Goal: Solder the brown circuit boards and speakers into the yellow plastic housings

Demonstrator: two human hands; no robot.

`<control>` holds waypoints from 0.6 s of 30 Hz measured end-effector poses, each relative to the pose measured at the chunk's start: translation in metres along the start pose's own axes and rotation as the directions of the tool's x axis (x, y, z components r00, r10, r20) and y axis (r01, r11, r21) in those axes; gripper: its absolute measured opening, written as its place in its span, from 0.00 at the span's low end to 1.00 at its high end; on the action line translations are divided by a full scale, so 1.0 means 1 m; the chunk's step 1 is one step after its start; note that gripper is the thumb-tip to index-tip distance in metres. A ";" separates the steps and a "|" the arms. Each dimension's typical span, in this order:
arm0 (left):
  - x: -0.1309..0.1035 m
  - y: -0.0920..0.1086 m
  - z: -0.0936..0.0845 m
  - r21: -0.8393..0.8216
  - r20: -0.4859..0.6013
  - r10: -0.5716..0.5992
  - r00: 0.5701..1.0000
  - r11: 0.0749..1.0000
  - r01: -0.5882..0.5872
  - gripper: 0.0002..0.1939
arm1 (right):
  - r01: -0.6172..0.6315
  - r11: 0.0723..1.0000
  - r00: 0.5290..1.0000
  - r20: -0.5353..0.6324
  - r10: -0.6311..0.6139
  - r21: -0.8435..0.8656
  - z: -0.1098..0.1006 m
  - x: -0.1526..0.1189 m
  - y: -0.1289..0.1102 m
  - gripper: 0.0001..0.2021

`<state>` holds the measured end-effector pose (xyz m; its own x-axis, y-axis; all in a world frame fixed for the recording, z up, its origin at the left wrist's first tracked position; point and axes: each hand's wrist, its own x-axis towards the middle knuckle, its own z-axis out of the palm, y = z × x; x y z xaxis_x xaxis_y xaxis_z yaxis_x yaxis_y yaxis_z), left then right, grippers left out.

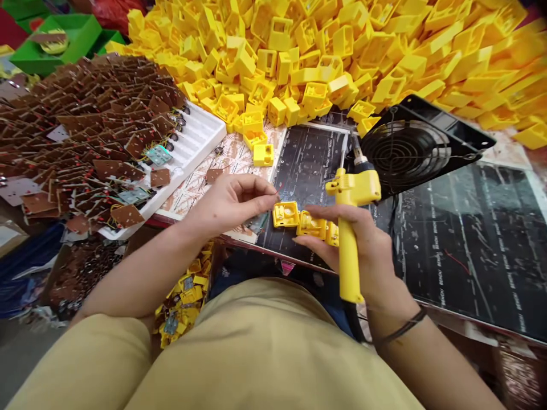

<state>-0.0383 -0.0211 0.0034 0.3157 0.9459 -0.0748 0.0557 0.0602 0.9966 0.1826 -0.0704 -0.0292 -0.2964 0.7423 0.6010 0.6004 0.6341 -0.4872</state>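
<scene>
My right hand [363, 233] is wrapped round a yellow pistol-shaped soldering gun [349, 250], its metal tip pointing away from me. Thumb and forefinger of that hand reach out beside a yellow plastic housing [311, 225]; whether they touch it I cannot tell. Just left of it lies another open yellow housing [285, 214], its moulded inside facing up. My left hand [239, 199] is closed in a pinch at this housing's upper left corner. Whatever sits between those fingertips is too small to make out.
A big heap of yellow housings [277, 34] fills the back. Brown circuit boards [85, 131] are piled on a white foam tray [196, 142] at left. A black fan [410, 142] stands right of the soldering gun. Green bins [81, 40] are at far left.
</scene>
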 end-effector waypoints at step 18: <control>0.027 -0.012 -0.002 0.655 0.285 -0.139 0.948 0.750 -0.087 0.06 | -0.043 0.997 0.999 -0.029 0.041 -0.070 -0.066 -0.019 -0.006 0.11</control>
<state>-0.0324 0.0048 -0.0105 0.5619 0.7976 -0.2195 0.6351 -0.2459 0.7322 0.2340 -0.1025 0.0037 -0.2500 0.7610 0.5987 0.6634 0.5850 -0.4665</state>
